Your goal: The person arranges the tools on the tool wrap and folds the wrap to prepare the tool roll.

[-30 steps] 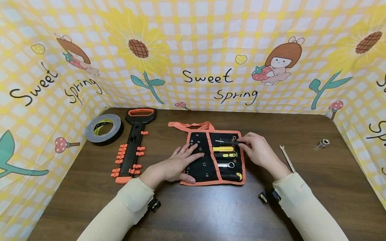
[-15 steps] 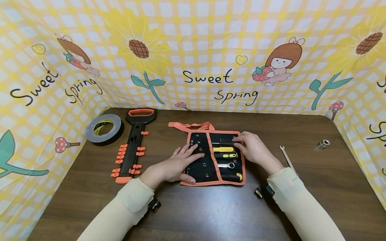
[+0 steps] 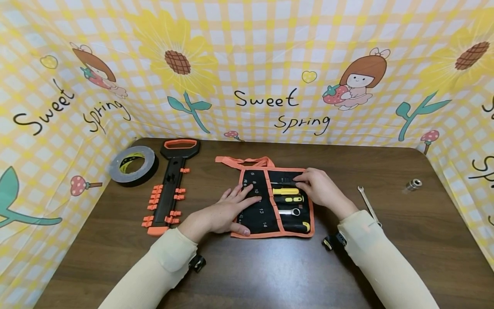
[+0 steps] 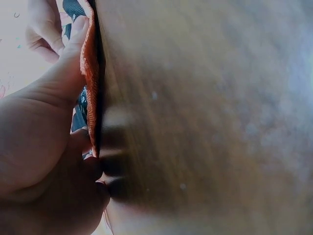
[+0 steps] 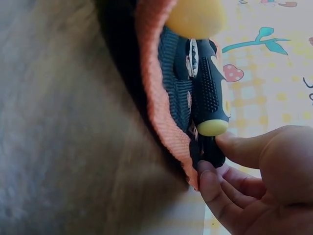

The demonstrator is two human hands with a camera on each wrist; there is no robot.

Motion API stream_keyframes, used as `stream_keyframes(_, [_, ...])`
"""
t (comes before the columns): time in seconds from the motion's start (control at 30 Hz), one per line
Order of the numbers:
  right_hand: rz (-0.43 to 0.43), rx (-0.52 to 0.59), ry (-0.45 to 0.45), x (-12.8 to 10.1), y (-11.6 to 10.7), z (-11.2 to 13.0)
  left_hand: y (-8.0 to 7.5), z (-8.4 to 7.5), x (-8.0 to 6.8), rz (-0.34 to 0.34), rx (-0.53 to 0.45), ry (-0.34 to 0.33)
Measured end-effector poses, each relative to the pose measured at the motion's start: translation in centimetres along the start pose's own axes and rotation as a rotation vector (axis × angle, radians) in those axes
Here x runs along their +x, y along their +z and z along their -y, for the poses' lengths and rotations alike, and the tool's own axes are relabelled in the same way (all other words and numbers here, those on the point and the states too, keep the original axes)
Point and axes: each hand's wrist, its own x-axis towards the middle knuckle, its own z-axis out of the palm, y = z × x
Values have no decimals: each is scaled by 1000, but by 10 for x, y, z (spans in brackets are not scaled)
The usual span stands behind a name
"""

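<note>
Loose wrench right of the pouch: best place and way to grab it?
I'd pinch the wrench mid-shank from above, across its long edges. It lies flat on the table, slim shank exposed; its near end appears close to the right sleeve in the head view, so the middle looks freer.

Tape roll (grey) beside rack

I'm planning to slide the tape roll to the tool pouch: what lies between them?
The head view shows the black rack with orange clips, then bare table, then the left hand resting on the tool pouch.
</note>
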Motion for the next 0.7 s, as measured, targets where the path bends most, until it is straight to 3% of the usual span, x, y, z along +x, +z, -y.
stream_keyframes(0.37, [51, 29, 8, 9, 2, 3, 12, 22, 9, -16, 40, 6])
stream_keyframes(0.7, [81, 24, -7, 15, 3, 8, 12, 19, 9, -16, 52, -7])
